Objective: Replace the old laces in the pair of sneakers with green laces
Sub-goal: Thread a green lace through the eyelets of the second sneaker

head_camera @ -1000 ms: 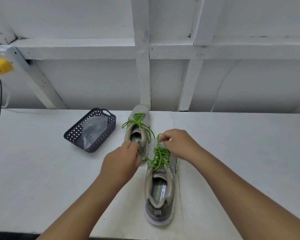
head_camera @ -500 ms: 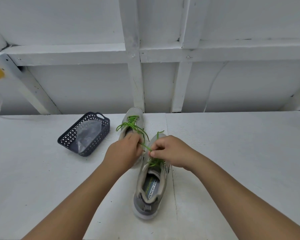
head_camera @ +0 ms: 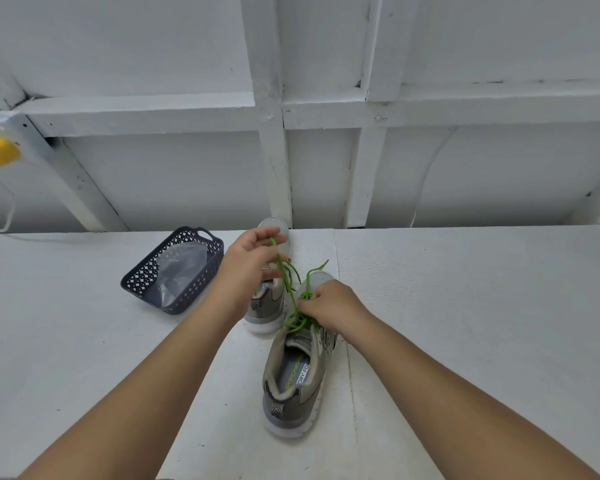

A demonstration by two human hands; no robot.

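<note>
Green lace (head_camera: 289, 289) runs taut from our raised left hand (head_camera: 248, 261), which pinches its end, down to the near sneaker (head_camera: 297, 368) mid-table, where our right hand (head_camera: 329, 303) pinches the crossings. Pulling unevenly could, we judge, leave one end short. The thin round cord threads a soft grey mesh upper.

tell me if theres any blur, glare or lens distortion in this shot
Head view: light is soft and even, with no glare and only faint shadows on the white table; the wide-angle lens bows the wall beams; the left hand, raised with the green lace, looks slightly motion-smeared, while the near sneaker and basket stay fairly sharp.
</note>
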